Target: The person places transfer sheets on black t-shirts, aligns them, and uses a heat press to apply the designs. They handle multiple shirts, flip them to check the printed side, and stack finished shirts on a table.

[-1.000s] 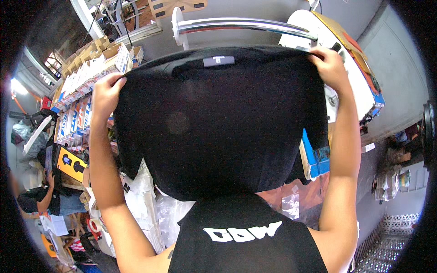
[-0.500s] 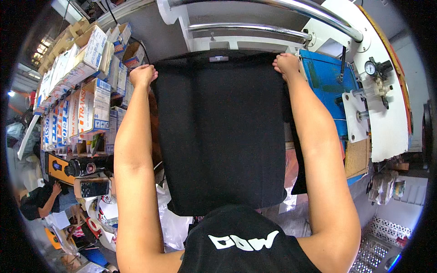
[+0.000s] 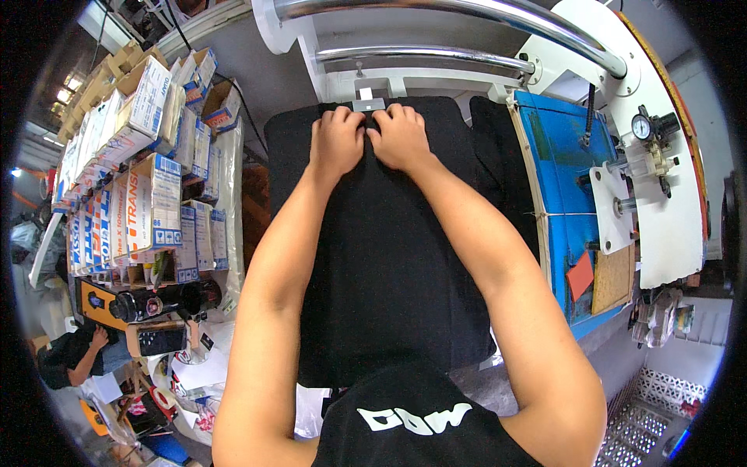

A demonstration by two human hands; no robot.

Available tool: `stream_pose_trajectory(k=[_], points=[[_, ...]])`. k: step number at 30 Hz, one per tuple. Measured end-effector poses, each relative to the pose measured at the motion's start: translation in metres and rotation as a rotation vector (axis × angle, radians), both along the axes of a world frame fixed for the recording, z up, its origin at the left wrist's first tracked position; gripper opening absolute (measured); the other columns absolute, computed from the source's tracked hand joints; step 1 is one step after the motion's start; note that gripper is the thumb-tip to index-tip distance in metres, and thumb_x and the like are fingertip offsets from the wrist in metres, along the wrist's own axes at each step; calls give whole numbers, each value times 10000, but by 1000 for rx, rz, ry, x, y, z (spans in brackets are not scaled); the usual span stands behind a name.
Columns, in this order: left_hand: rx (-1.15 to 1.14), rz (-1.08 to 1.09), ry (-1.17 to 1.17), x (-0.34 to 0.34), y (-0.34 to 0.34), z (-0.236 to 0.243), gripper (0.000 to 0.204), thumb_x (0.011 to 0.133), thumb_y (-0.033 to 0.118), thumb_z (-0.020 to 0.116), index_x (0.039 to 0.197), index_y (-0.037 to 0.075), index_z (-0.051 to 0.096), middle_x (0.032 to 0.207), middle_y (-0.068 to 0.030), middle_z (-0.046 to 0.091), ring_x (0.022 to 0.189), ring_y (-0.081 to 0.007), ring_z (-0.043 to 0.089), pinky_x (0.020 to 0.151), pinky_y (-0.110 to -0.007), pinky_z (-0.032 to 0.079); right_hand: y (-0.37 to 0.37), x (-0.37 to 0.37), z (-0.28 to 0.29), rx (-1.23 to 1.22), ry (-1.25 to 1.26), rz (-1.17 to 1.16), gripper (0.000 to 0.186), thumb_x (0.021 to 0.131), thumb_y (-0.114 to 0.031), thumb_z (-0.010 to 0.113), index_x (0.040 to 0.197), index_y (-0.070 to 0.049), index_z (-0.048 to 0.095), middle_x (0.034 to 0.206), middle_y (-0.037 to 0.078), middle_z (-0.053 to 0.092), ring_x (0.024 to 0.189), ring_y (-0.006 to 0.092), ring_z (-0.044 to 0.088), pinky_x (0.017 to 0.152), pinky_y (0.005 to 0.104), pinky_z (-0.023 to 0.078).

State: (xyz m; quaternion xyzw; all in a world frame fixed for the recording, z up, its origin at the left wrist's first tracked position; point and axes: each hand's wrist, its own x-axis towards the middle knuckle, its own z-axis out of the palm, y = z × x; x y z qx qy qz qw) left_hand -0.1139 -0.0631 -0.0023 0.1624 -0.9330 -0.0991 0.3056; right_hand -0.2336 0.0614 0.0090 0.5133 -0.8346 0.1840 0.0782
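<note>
A black T-shirt (image 3: 389, 257) lies spread over a flat, board-like surface in front of me, its far corners rounded. Both my hands rest at its far edge, side by side, beside a small light-coloured tag (image 3: 368, 104). My left hand (image 3: 338, 142) has its fingers bent over the fabric just left of the tag. To the right of it, my right hand (image 3: 400, 138) curls its fingers on the cloth in the same way, the thumbs close together. The fingertips are partly hidden. More black fabric (image 3: 502, 163) hangs at the right side of the surface.
Chrome bars (image 3: 459, 22) of a white-framed machine cross above the far edge. To the right stand a blue panel (image 3: 564, 171) and a pressure gauge (image 3: 641, 127). Stacked cardboard boxes (image 3: 159, 202) fill the left, near a black bottle (image 3: 159, 302). Another person's arm (image 3: 87, 358) shows lower left.
My hands have moved inward from the shirt's far left and right corners to the tag in the middle. The shirt now lies lower and flatter, and the blue panel shows more fully.
</note>
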Motion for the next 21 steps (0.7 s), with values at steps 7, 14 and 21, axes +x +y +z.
stream_pose_trajectory(k=[7, 14, 21], points=[[394, 875, -273, 77, -106, 12, 530, 957, 444, 670, 1159, -42, 731, 1191, -294, 728, 1112, -436, 713, 982, -495, 545, 44, -114, 25, 125, -604, -810, 540, 885, -332, 647, 1287, 25, 698, 1361, 271, 667, 1226, 396, 685, 1022, 458, 551], [676, 714, -121, 88, -142, -16, 384, 874, 387, 739, 985, 30, 828, 997, -227, 788, 989, -395, 757, 915, -430, 562, 44, -139, -3, -189, -839, -877, 326, 866, -183, 644, 1123, -41, 786, 1218, 202, 750, 1088, 352, 745, 919, 428, 577], [463, 786, -19, 74, -147, -17, 307, 882, 341, 746, 1012, 74, 821, 1023, -197, 785, 997, -398, 748, 898, -485, 568, 37, -141, -2, -150, -579, -808, 272, 923, -331, 730, 1118, -160, 810, 1191, 108, 771, 1158, 338, 711, 1002, 456, 555]])
